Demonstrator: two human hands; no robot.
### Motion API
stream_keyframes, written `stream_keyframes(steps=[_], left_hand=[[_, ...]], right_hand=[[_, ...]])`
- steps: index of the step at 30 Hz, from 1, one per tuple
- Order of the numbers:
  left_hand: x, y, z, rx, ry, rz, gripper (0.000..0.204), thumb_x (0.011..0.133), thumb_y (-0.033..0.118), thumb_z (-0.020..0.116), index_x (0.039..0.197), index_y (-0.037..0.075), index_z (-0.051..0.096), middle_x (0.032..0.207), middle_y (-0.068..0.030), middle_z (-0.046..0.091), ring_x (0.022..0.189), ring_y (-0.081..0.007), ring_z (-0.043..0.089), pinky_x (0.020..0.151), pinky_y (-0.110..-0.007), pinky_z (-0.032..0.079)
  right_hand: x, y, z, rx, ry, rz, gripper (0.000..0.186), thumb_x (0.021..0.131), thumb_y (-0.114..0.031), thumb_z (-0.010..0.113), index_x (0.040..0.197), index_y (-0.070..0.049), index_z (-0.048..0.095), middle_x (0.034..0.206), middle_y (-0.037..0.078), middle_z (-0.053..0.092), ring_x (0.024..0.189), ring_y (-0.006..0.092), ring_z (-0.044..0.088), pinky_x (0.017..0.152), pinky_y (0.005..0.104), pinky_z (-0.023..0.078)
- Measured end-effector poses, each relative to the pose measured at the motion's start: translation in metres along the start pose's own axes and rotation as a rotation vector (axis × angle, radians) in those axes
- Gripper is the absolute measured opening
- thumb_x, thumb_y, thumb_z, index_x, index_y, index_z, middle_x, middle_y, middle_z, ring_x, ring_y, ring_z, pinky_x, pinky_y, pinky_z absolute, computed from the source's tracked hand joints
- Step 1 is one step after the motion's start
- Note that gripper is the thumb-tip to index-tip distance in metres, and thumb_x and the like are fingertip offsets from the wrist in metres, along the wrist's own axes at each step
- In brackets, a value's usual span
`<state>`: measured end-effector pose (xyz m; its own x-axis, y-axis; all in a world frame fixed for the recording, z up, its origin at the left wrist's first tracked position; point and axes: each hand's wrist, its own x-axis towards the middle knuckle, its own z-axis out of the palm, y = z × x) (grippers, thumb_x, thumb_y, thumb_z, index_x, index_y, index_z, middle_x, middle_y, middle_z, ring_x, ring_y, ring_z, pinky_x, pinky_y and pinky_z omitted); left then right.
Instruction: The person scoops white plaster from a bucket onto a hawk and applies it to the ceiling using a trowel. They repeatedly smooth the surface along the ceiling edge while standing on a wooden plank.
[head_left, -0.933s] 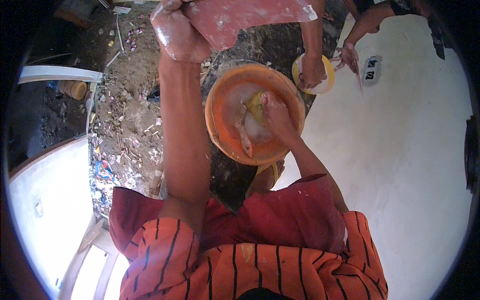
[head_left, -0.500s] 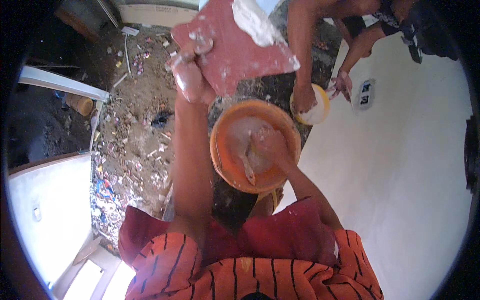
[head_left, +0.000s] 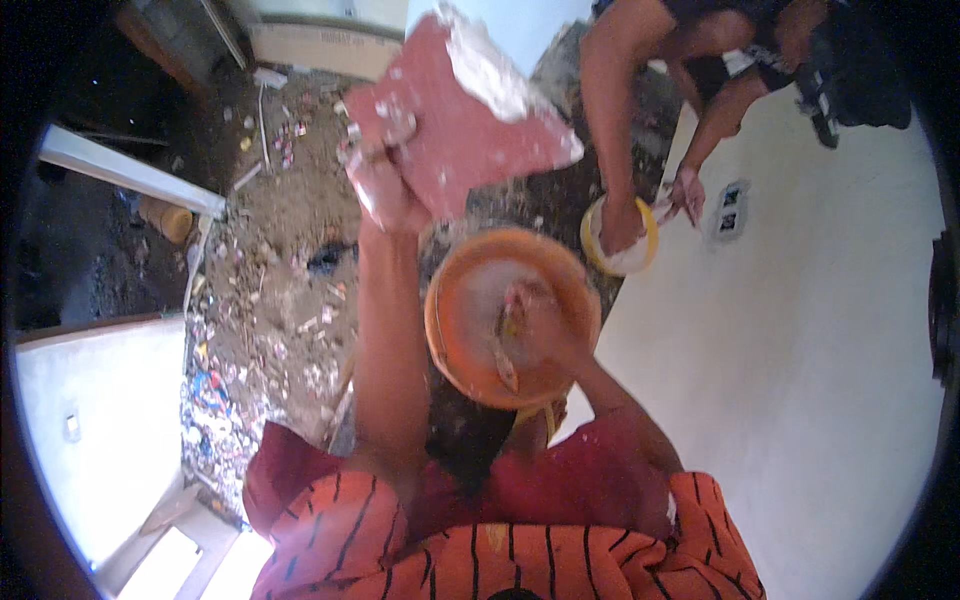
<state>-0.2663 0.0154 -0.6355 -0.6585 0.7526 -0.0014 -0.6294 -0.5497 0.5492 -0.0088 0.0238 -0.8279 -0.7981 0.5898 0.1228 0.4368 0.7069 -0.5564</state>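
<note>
My left hand [head_left: 385, 195] grips a red board [head_left: 440, 120] smeared with white paste, raised above and left of the orange bucket [head_left: 450, 335]. My right hand [head_left: 535, 315] is down inside that bucket, in cloudy water, closed on a yellow sponge [head_left: 512, 320] that it partly hides. A wooden-handled tool [head_left: 506, 370] lies in the bucket beside it, its head hard to make out. Just right of the board, a co-worker's hand [head_left: 622, 225] reaches into a yellow pail [head_left: 648, 255] of white material.
A crouching co-worker [head_left: 720, 30] is at the upper right, another of their hands [head_left: 687, 195] near the pale wall [head_left: 790, 350] with a socket box [head_left: 730, 210]. Debris covers the dirt floor [head_left: 280, 270] at left, beside a white beam [head_left: 130, 170] and yellow container [head_left: 165, 218].
The board in my left hand has come lower in the picture, showing more of its white paste. The bucket and my right hand appear lower too, as the view has shifted.
</note>
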Motion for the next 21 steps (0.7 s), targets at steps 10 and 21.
stream_keyframes(steps=[10,21], left_hand=[[0.020,-0.005,-0.023,-0.027,-0.098,0.013,0.034,0.073,0.014,0.053,0.103,-0.001,0.054,0.099,-0.0107,0.059,0.091,-0.0274,0.058,0.082,-0.038,0.048],[0.016,0.000,-0.015,0.071,0.005,0.078,0.036,0.078,0.019,0.050,0.110,0.003,0.053,0.111,-0.0135,0.055,0.105,-0.0298,0.052,0.092,-0.042,0.043]], right_hand=[[0.001,-0.007,-0.026,0.026,-0.149,0.118,0.013,0.087,-0.011,0.045,0.084,-0.001,0.053,0.076,0.020,0.059,0.078,0.0374,0.059,0.067,0.0463,0.045],[0.023,-0.061,-0.074,0.049,-0.105,-0.104,0.015,0.079,-0.014,0.053,0.091,-0.006,0.057,0.091,0.013,0.060,0.086,0.0351,0.056,0.074,0.0443,0.045]])
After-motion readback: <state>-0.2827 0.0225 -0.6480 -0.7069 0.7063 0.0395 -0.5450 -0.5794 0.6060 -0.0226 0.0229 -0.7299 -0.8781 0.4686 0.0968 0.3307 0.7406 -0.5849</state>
